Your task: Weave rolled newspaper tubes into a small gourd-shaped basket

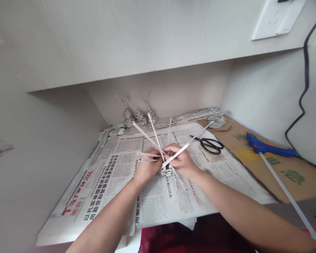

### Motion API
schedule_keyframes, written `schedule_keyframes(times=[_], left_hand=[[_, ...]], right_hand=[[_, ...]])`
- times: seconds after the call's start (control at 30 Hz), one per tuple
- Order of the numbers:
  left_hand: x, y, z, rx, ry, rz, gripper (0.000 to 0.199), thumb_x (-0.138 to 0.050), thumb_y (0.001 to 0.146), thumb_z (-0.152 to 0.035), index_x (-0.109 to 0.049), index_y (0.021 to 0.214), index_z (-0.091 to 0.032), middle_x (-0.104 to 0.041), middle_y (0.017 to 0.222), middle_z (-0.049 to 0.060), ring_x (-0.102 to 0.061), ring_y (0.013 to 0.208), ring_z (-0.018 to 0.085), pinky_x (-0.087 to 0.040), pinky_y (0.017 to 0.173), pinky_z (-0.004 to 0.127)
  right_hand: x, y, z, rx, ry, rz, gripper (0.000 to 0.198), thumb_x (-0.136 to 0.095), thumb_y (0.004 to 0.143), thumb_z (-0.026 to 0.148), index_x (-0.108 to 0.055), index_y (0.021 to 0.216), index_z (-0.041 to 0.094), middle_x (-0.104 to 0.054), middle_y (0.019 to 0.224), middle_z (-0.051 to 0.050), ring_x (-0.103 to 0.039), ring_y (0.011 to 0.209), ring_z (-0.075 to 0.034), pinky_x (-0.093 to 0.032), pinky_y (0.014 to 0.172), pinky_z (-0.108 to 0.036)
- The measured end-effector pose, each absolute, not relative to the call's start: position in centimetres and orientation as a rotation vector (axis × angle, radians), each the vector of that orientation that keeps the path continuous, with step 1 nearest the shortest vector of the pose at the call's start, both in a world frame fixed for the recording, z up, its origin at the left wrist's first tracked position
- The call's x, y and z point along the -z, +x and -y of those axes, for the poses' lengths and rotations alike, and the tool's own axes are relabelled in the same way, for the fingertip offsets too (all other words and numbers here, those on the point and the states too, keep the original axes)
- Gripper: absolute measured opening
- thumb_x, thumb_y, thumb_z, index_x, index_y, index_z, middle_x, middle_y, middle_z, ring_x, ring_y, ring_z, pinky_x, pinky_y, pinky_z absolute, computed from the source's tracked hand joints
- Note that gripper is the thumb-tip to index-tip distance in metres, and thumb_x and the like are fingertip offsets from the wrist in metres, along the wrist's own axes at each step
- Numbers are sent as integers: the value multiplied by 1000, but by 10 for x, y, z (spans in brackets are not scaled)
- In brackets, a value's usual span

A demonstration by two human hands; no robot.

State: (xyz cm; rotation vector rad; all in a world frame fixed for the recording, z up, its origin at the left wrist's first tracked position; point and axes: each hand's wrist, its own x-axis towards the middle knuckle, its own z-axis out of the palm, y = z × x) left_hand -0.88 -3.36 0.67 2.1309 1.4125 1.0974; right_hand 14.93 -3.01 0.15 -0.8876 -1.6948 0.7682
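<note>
Over the newspaper, a small woven paper piece with paper sticks poking out is pinched in both hands, left hand at its 9 o'clock, right hand at 2. Black scissors lie further out at 2, blue glue gun nearer 3, three lumpy woven bits around 11.

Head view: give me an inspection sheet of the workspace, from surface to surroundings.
Surface: newspaper sheets; cardboard at right.
Work items: small woven paper piece with paper strips jutting out.
Clutter: black scissors, blue glue gun, paper rods, three woven paper pieces at back.
Hands: left hand and right hand both hold the small woven paper piece.
Cables: black cord down right wall, near the glue gun.
Surroundings: wall socket upper right.
</note>
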Motion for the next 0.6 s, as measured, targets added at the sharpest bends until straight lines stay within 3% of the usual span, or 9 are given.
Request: schedule_keyframes(times=[0.07, 0.27, 0.4, 0.6], left_hand=[[-4, -9, 33, -1088, 2118, -1404, 11, -60, 79, -19, -66, 70, -18, -61, 73, 3, -58, 69, 15, -45, 65, 26], [3, -7, 31, -1144, 1960, -1413, 8, -62, 77, -21, -70, 76, -18, -62, 76, 3, -59, 66, 13, -47, 65, 25], [3, -3, 32, -1217, 1938, -1399, 8, -62, 77, -19, -70, 77, -18, -61, 78, 3, -61, 72, 14, -48, 70, 25], [1, -2, 32, -1296, 1898, -1362, 8, -62, 78, -19, -70, 77, -18, -60, 77, 2, -59, 71, 13, -47, 69, 24]], right_hand=[[-4, 148, 35, -876, -841, 1634, 9, -63, 77, 27, -65, 82, 20, -63, 80, -2, -60, 72, -15, -47, 67, -26], [2, 148, 35, -948, -918, 1387, 25, -66, 76, 38, -50, 69, 21, -51, 58, 4, -50, 52, -11, -40, 50, -22], [10, 152, 24, -925, -1019, 1195, 25, -60, 80, 44, -48, 79, 22, -50, 56, 5, -49, 47, -11, -39, 46, -22], [4, 152, 24, -1111, -1002, 1068, 30, -64, 74, 39, -44, 90, 24, -56, 58, 6, -49, 41, -11, -40, 39, -23]])
